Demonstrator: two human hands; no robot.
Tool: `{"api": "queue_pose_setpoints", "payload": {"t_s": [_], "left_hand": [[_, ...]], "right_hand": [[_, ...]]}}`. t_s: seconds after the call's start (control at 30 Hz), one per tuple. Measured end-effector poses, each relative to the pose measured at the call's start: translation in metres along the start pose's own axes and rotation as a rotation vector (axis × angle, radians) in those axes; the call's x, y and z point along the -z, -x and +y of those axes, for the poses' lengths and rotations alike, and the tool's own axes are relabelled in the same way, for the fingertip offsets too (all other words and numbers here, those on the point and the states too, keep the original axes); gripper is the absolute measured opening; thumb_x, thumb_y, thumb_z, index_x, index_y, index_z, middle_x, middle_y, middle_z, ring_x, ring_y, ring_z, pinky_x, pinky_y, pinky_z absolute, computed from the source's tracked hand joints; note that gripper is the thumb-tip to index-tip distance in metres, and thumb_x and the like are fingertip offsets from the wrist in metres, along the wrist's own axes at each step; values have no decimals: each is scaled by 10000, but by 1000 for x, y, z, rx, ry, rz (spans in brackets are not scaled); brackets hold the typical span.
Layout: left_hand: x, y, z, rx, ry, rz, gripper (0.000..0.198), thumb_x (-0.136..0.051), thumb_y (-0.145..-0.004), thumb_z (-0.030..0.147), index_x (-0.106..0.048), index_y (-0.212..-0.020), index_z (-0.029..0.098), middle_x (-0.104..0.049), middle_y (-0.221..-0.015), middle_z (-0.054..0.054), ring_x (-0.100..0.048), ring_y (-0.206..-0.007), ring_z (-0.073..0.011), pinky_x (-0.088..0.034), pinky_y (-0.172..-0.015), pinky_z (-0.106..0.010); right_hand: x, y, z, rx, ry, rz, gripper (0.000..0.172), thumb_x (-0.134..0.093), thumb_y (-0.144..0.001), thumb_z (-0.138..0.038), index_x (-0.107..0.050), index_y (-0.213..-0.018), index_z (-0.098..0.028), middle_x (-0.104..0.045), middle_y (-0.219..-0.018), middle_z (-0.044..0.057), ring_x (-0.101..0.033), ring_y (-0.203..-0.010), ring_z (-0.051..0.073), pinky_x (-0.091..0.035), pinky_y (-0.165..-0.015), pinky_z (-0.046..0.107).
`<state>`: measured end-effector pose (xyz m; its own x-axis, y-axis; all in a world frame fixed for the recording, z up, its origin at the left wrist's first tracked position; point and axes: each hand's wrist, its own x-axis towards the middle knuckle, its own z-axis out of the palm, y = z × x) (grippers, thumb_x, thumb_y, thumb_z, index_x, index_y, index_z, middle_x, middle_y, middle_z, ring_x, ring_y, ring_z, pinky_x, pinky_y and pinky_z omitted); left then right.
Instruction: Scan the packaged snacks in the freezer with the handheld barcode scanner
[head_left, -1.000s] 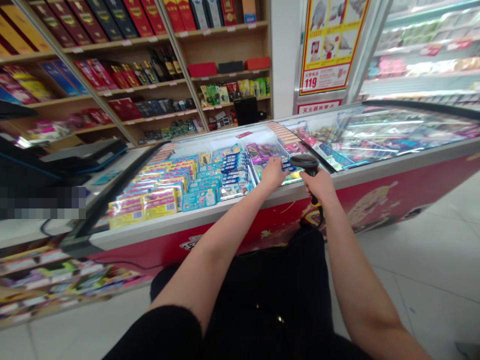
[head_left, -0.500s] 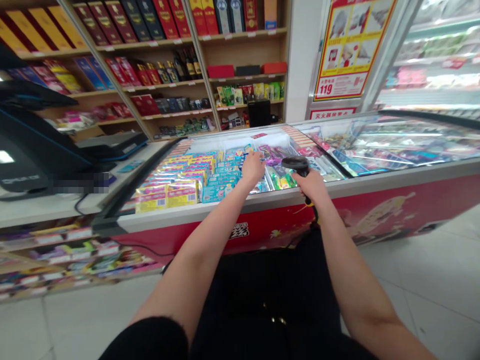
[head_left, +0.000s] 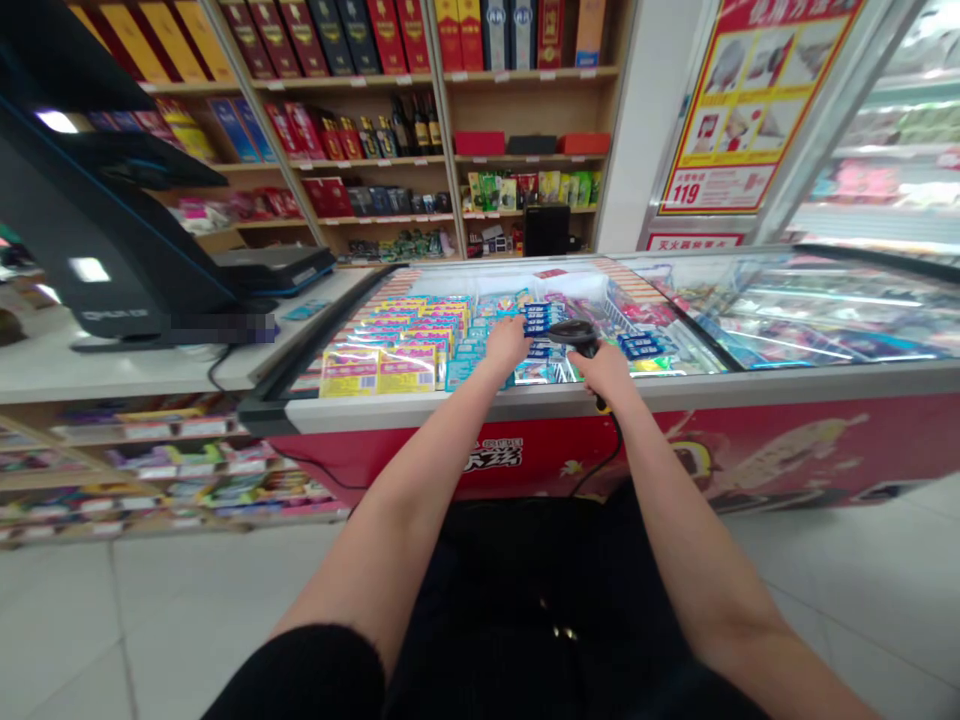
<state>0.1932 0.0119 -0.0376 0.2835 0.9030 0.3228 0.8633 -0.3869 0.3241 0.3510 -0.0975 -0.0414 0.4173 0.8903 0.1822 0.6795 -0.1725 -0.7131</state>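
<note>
Over the open chest freezer (head_left: 330, 413), my left hand (head_left: 508, 343) has its fingers curled at the left end of the dark blue packets (head_left: 535, 318). Its fingertips are partly hidden, but they appear closed on one blue packet. My right hand (head_left: 606, 372) is wrapped round the handle of a black handheld barcode scanner (head_left: 574, 332). The scanner's head points left, close beside the blue packets. More dark blue packets (head_left: 643, 346) lie right of the scanner. Left of my left hand are light blue packets (head_left: 466, 362) and rows of yellow-and-pink packets (head_left: 379, 370).
A black checkout scale (head_left: 142, 230) stands on the white counter (head_left: 195, 365) to the left. Shelves of boxes and bottles (head_left: 416, 125) line the back. Another glass-topped freezer section (head_left: 847, 300) extends right. The scanner's cord (head_left: 600, 460) hangs down the freezer front.
The view has swung left, so the scene sits further right. My right hand has brought the scanner left, nearer my left hand. Dark blue packets now show right of the scanner.
</note>
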Motion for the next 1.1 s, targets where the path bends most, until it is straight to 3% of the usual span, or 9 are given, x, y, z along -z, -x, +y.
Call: {"api": "queue_pose_setpoints", "payload": {"t_s": [0.37, 0.8, 1.1], "left_hand": [[7, -6, 0, 27, 155, 21, 210, -638, -889, 272, -705, -1071, 191, -712, -1143, -94, -640, -1105, -236, -463, -973, -325], [15, -5, -4, 60, 173, 33, 229, -651, -884, 280, -718, -1069, 162, -729, -1099, -96, -653, -1049, -234, -482, -918, -304], [16, -5, -4, 53, 171, 45, 222, -657, -883, 280, -724, -1061, 164, -731, -1085, -95, -655, -1041, -234, -485, -913, -301]], "right_hand": [[14, 3, 1, -42, -14, -12, 290, -619, -845, -390, -673, -994, -147, -720, -768, 83, -650, -540, 178, -511, -577, 268], [22, 11, -6, -20, -48, -12, 215, -612, -851, -367, -654, -846, -156, -596, -522, 18, -588, -409, 171, -463, -490, 255], [23, 10, -8, -33, -31, -16, 236, -613, -864, -371, -679, -851, -145, -565, -468, 13, -589, -407, 182, -474, -514, 268]]}}
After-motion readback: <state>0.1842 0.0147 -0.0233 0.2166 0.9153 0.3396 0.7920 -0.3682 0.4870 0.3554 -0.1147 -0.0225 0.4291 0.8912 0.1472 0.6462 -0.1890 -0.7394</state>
